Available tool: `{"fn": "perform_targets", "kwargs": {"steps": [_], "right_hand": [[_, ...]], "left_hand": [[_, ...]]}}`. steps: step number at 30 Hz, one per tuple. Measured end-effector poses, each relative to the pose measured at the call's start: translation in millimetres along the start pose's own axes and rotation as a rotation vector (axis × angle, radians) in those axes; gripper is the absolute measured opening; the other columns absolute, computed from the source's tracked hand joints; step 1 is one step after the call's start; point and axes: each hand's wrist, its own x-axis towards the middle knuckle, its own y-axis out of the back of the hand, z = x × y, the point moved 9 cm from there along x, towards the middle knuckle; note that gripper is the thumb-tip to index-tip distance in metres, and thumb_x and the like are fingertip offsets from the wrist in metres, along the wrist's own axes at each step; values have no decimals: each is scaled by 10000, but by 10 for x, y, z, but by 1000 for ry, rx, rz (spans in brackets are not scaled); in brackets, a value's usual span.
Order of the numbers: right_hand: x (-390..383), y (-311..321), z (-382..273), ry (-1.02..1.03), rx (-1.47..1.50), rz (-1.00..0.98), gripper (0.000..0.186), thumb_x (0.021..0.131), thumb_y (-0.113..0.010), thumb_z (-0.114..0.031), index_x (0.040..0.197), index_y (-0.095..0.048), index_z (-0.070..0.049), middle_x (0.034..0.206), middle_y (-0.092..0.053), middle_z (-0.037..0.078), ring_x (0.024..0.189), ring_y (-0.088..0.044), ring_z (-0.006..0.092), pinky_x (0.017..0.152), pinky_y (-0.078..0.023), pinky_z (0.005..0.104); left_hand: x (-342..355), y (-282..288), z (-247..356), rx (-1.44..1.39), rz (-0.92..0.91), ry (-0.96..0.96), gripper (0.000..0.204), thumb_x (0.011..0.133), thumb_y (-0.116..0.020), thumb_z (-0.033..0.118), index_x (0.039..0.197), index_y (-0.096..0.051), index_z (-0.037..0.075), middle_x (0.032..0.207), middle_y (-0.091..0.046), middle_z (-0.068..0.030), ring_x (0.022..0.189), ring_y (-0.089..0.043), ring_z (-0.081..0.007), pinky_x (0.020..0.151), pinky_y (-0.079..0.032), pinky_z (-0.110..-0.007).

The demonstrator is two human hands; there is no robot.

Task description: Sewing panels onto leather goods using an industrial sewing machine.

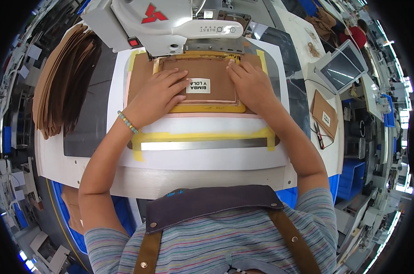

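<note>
A brown panel [211,68], which looks like leather or a similar sheet, lies beneath the head of a large white sewing machine [143,20]. Around it sits a yellow-edged rectangular frame [211,109]. A white label [199,86] with dark print rests in the panel's middle. My left hand [157,98] lies across the frame's left side, fingers stretched toward the label and one fingertip touching its edge. At the frame's upper right corner, my right hand [253,86] rests palm down with its fingers extended. Neither hand grips anything visible.
Brown pieces stand stacked [63,84] on the left. Nearer me, a metal strip [202,144] lies along yellow tape [170,136] on a white sheet [207,160]. To the right are a control screen [341,68], a labelled brown piece [323,109] and thread snips [319,139].
</note>
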Motion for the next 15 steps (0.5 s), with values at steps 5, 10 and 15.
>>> {"fn": "perform_targets", "kwargs": {"steps": [5,10,15], "right_hand": [[130,-93,-47,-39,99,-49,252,889,-659,-127,1122,-697,-39,1123,-694,49,1059,-650,222,791,-526,366],[237,-145,-67,-46,198,-81,260,901,-696,-129,1148,-717,-48,1172,-715,47,1081,-651,241,866,-556,380],[373,-175,-165,-57,267,-104,267,913,-723,-118,1170,-740,-46,1206,-732,49,1098,-651,258,928,-580,389]], "left_hand": [[5,-19,-8,-6,-4,-13,452,1042,-668,206,1475,-627,83,1583,-567,-116,1493,-489,-346,1233,-405,-477],[17,-31,-30,-30,21,-9,433,1048,-664,203,1460,-638,73,1582,-563,-137,1496,-486,-351,1231,-405,-474],[32,-25,-47,-56,35,-11,425,1043,-671,201,1436,-647,42,1582,-553,-172,1501,-480,-354,1231,-401,-474]]}}
